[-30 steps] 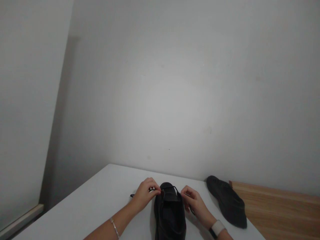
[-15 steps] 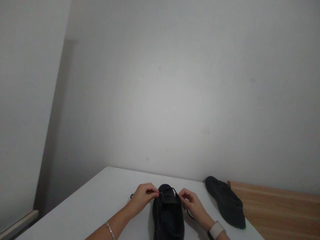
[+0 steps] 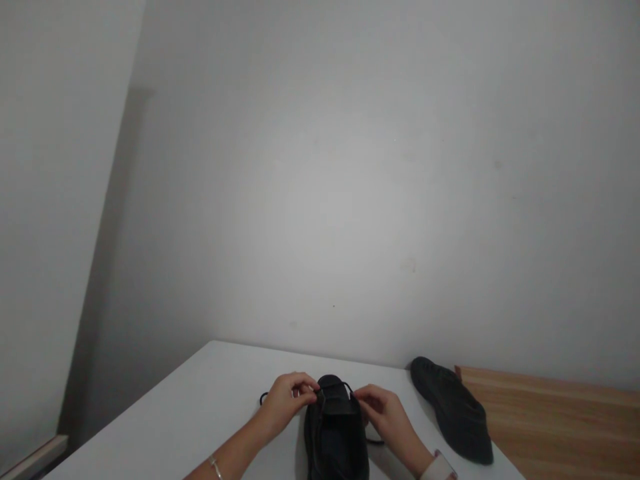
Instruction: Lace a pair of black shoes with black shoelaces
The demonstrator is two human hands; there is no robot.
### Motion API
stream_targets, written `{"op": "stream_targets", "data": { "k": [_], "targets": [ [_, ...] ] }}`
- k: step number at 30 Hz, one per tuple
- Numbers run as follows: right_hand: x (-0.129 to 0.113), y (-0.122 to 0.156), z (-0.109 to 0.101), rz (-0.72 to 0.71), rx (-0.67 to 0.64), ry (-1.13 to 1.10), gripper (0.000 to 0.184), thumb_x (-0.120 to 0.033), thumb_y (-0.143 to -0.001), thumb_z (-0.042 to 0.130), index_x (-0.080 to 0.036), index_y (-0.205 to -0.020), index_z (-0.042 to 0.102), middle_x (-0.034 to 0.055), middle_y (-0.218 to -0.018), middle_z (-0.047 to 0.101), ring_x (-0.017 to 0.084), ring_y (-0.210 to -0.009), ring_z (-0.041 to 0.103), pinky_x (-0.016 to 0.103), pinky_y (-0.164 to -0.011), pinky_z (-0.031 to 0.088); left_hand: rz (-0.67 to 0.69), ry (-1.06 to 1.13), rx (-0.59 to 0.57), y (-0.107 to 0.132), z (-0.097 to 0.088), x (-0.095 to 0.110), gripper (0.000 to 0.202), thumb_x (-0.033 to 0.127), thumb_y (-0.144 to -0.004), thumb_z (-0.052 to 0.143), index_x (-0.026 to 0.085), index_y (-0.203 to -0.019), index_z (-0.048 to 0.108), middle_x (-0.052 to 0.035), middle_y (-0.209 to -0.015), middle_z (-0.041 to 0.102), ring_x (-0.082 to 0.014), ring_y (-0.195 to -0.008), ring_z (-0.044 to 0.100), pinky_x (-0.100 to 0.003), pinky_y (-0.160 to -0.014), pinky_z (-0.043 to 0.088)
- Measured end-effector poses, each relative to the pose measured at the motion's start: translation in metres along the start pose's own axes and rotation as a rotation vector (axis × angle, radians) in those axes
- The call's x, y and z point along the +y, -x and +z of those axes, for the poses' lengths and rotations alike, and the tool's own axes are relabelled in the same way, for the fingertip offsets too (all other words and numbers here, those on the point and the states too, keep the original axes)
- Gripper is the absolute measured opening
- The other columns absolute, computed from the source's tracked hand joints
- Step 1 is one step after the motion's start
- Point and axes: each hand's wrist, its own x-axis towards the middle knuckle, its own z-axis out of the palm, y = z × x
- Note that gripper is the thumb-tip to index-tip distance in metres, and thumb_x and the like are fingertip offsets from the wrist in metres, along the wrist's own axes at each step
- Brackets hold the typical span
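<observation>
A black shoe (image 3: 311, 437) stands on the white table with its toe pointing away from me and its opening toward me. A black shoelace (image 3: 349, 387) arches over the front of the shoe. At the shoe's left edge, my left hand (image 3: 290, 399) pinches the lace between thumb and fingertips, and a loop of it shows behind the wrist. On the other side, my right hand (image 3: 383, 410) is closed on the lace near the eyelets. A loose length of lace curves out below my right fingers.
The second dark shoe (image 3: 453, 410) lies at the table's right edge. Beyond it is a wooden board (image 3: 560, 420). The white table (image 3: 200, 407) meets a pale wall (image 3: 330, 200) at the back.
My right hand has shifted slightly inward and its fingers have closed in by the shoe. The lace over the shoe's front sits raised in a clearer arch. The view has tilted up slightly.
</observation>
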Motion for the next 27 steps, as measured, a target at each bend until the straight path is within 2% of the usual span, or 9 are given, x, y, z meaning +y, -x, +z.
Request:
{"op": "stream_targets", "data": {
  "k": [4, 7, 10, 13, 16, 18, 20, 24, 27],
  "targets": [
    [-0.029, 0.007, -0.005, -0.09, -0.037, 0.206, 0.041, -0.046, -0.09, 0.042, -0.017, -0.107, 0.063, 0.0041, -0.072, 0.066, 0.017, -0.064, 0.059, 0.027, -0.061, 0.045, -0.035, 0.093, -0.039, -0.001, 0.002, -0.001, 0.025, 0.022, -0.065, 0.066, 0.014, -0.087, 0.073, -0.0003, -0.063, 0.061, -0.0152, -0.064, 0.052, -0.026, -0.063, 0.037],
    [-0.057, 0.006, -0.01, -0.088, -0.124, 0.359, 0.043, -0.042, -0.093, 0.034, -0.015, -0.095, 0.068, 0.0044, -0.07, 0.068, 0.016, -0.063, 0.06, 0.024, -0.06, 0.044, -0.027, 0.139, -0.068, 0.0, 0.003, -0.003, 0.026, 0.025, -0.067, 0.066, 0.014, -0.089, 0.074, -0.0012, -0.065, 0.06, -0.0151, -0.065, 0.05, -0.027, -0.064, 0.036],
    [-0.082, -0.005, -0.011, -0.045, -0.224, 0.56, 0.039, -0.03, -0.09, 0.037, -0.013, -0.078, 0.07, 0.0068, -0.068, 0.069, 0.015, -0.06, 0.062, 0.022, -0.056, 0.043, -0.005, 0.143, -0.089, 0.001, 0.002, -0.005, 0.026, 0.026, -0.069, 0.066, 0.014, -0.091, 0.074, -0.0017, -0.067, 0.059, -0.0148, -0.066, 0.049, -0.026, -0.064, 0.036],
    [-0.096, -0.022, -0.003, 0.072, -0.374, 0.811, 0.033, -0.012, -0.079, 0.04, -0.013, -0.086, 0.072, 0.0091, -0.067, 0.071, 0.014, -0.054, 0.065, 0.019, -0.05, 0.042, 0.007, 0.134, -0.098, 0.002, 0.001, -0.008, 0.027, 0.026, -0.071, 0.065, 0.014, -0.093, 0.074, -0.0011, -0.068, 0.058, -0.0142, -0.066, 0.048, -0.026, -0.064, 0.035],
    [-0.099, -0.038, 0.008, 0.135, -0.434, 0.99, 0.033, -0.006, -0.071, 0.046, -0.013, -0.087, 0.074, 0.0143, -0.068, 0.072, 0.021, -0.059, 0.068, 0.024, -0.05, 0.044, 0.016, 0.122, -0.096, 0.002, 0.001, -0.011, 0.026, 0.027, -0.073, 0.065, 0.015, -0.094, 0.073, -0.0008, -0.07, 0.057, -0.0141, -0.068, 0.048, -0.025, -0.065, 0.034],
    [-0.099, -0.043, 0.014, 0.105, -0.365, 1.06, 0.029, -0.006, -0.068, 0.051, -0.012, -0.083, 0.075, 0.0202, -0.078, 0.072, 0.03, -0.073, 0.07, 0.032, -0.058, 0.047, 0.002, 0.132, -0.102, 0.001, 0.001, -0.013, 0.025, 0.026, -0.072, 0.065, 0.015, -0.093, 0.072, 0.0005, -0.067, 0.055, -0.0131, -0.065, 0.046, -0.025, -0.063, 0.033],
    [-0.097, -0.045, 0.017, 0.071, -0.308, 1.106, 0.025, -0.006, -0.067, 0.054, -0.012, -0.08, 0.075, 0.0224, -0.084, 0.072, 0.035, -0.082, 0.068, 0.037, -0.065, 0.047, -0.016, 0.158, -0.11, 0.0, 0.002, -0.015, 0.025, 0.026, -0.071, 0.065, 0.014, -0.092, 0.072, 0.0024, -0.063, 0.051, -0.0118, -0.062, 0.043, -0.024, -0.06, 0.031],
    [-0.093, -0.043, 0.016, -0.003, -0.285, 1.093, 0.022, -0.009, -0.071, 0.053, -0.017, -0.078, 0.073, 0.0155, -0.087, 0.072, 0.027, -0.082, 0.067, 0.032, -0.067, 0.044, -0.024, 0.209, -0.111, -0.001, 0.004, -0.016, 0.024, 0.027, -0.069, 0.066, 0.015, -0.089, 0.071, 0.0035, -0.062, 0.049, -0.0114, -0.062, 0.042, -0.023, -0.059, 0.03],
    [-0.089, -0.044, 0.018, -0.079, -0.293, 0.98, 0.021, -0.013, -0.072, 0.052, -0.019, -0.083, 0.07, 0.0084, -0.085, 0.072, 0.02, -0.08, 0.065, 0.025, -0.066, 0.041, -0.034, 0.247, -0.099, -0.001, 0.004, -0.015, 0.026, 0.029, -0.067, 0.068, 0.014, -0.088, 0.071, 0.0035, -0.061, 0.049, -0.0117, -0.062, 0.042, -0.024, -0.06, 0.03]
  ]
}}
